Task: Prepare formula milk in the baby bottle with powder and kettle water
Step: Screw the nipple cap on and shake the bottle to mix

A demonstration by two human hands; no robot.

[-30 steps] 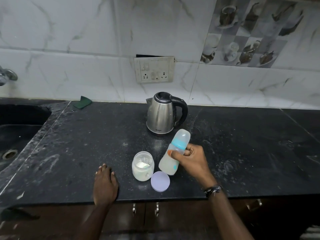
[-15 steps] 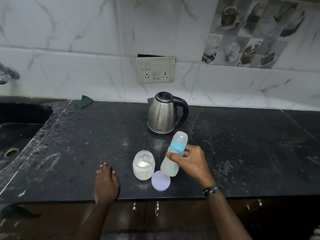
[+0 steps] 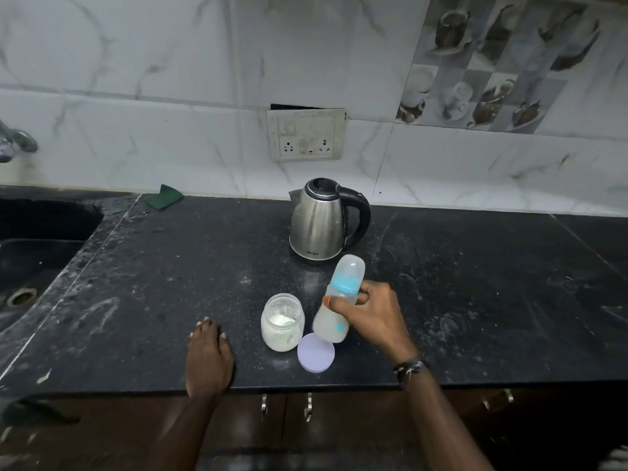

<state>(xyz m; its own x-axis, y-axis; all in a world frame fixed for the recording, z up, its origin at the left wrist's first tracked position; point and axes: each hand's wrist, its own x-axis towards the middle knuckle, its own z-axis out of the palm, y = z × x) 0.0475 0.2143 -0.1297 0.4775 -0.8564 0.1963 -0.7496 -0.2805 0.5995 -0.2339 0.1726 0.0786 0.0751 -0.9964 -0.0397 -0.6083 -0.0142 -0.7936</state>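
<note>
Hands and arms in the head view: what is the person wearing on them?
Both forearms are bare, no sleeves or gloves in view. The right hand has a dark band with light flecks at its wrist. The left hand shows nothing worn.

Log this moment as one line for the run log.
right hand grips tilted, capped baby bottle | left hand flat on counter | powder jar open, lid beside | kettle behind
</note>
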